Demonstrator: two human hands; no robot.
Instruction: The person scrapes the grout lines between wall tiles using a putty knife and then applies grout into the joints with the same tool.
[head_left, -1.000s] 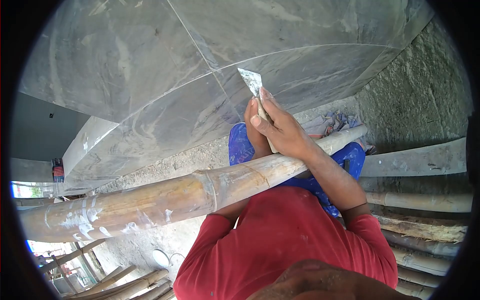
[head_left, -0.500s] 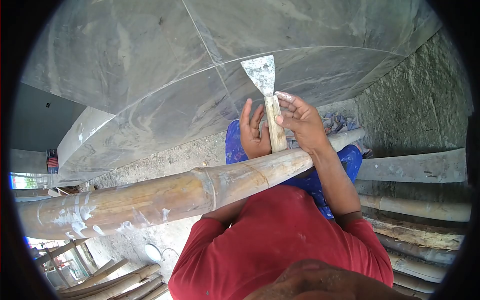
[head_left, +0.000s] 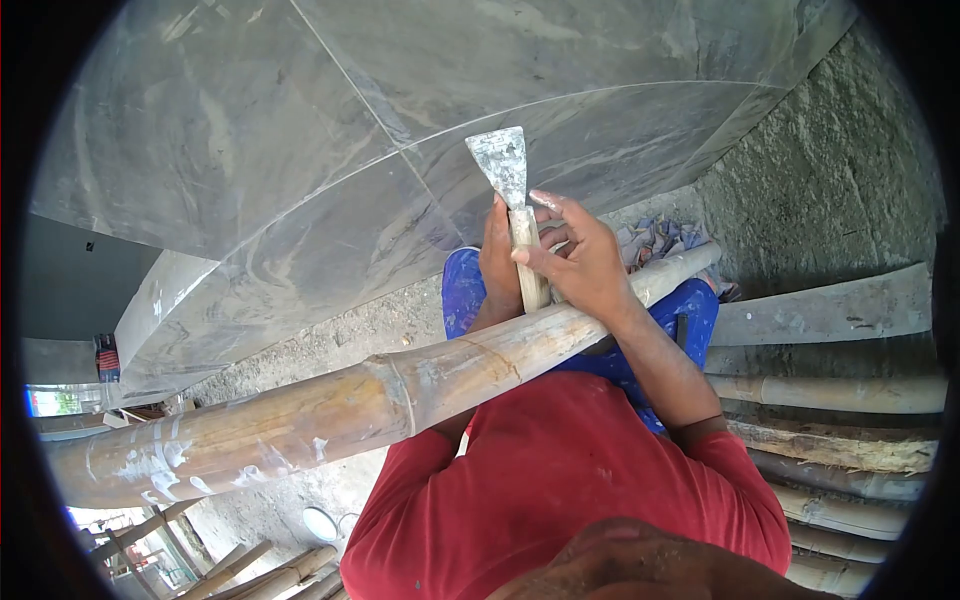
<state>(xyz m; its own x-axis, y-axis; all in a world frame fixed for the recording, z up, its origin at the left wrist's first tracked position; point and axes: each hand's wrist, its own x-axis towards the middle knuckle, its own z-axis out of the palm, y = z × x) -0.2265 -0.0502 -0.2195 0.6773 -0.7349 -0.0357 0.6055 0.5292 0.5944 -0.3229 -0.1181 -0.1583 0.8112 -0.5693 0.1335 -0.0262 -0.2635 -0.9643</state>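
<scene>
A putty knife [head_left: 500,165] with a flared, paint-speckled metal blade points up and away from me above a bamboo pole. My left hand [head_left: 500,262] is closed against the left side of its pale wooden handle [head_left: 530,275], with the fingers close together. On the right, my right hand [head_left: 585,258] has its fingers apart and partly bent. Its thumb tip overlaps the handle, and the white-smeared index finger points near the blade's neck. The thick bamboo pole [head_left: 340,405], streaked with white, crosses in front of my body and over my forearms' level.
Grey marble-look tiles [head_left: 300,270] cover the curved surface ahead. A rough cement wall [head_left: 830,180] stands at the right, with several bamboo poles [head_left: 840,392] below it. Crumpled scraps [head_left: 660,240] lie beyond my knees. More poles [head_left: 270,570] lie at the lower left.
My left hand has moved in against the putty knife's handle and closed on it. The right fingers have loosened around it. The knife appears slightly lower and further left.
</scene>
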